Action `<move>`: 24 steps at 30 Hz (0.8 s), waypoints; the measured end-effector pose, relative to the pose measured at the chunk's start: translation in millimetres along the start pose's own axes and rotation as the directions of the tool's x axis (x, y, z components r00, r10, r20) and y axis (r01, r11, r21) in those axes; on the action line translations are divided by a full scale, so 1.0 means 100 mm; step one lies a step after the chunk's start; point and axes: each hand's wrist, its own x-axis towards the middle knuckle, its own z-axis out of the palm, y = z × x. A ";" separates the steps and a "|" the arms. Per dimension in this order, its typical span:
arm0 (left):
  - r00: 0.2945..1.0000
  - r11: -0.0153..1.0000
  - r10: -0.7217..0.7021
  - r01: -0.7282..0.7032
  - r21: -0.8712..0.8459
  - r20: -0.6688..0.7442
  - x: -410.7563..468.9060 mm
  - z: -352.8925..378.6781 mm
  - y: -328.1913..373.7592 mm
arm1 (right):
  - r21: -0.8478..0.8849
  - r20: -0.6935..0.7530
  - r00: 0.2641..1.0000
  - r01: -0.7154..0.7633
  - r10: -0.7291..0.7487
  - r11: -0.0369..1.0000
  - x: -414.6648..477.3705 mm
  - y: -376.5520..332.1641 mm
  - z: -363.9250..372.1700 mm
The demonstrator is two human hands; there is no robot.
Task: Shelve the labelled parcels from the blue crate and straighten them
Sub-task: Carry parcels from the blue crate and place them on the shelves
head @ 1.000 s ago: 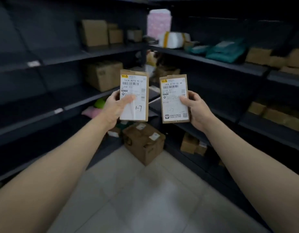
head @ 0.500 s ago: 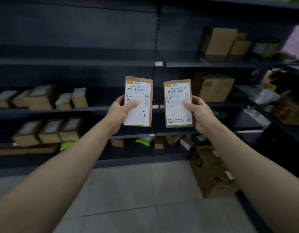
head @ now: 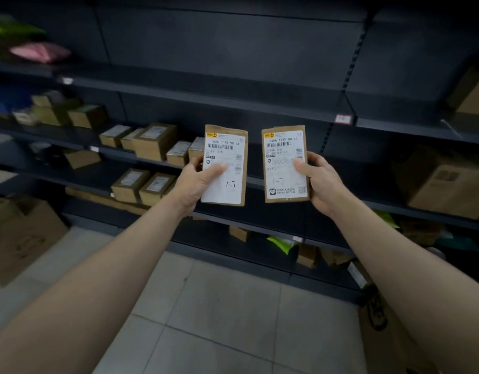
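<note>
Left hand (head: pixel 195 182) is gripping a flat brown parcel (head: pixel 224 165) upright, thumb pressed across its white label, fingers wrapped behind. Just beside it but not touching, the right hand (head: pixel 321 179) pinches a second parcel (head: pixel 285 164) the same way, thumb on the label. Both have "1-7" handwritten on them. They're held up in front of dark shelves (head: pixel 233 103). Small boxes (head: pixel 154 141) sit on the shelf rows off to the left, a bigger box (head: pixel 446 182) on the right, tiled floor (head: pixel 227 314) below.
</note>
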 end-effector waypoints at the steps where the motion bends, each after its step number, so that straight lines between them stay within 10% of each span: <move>1: 1.000 1.000 0.000 0.000 0.008 -0.009 0.06 -0.04 -0.01 | -0.015 0.005 1.000 -0.006 0.007 1.000 0.08 0.01 0.03; 24: 0.966 0.969 -0.235 0.225 0.098 0.110 2.18 -0.95 -0.37 | 0.067 -0.208 0.969 -0.121 0.132 0.990 1.70 0.80 0.96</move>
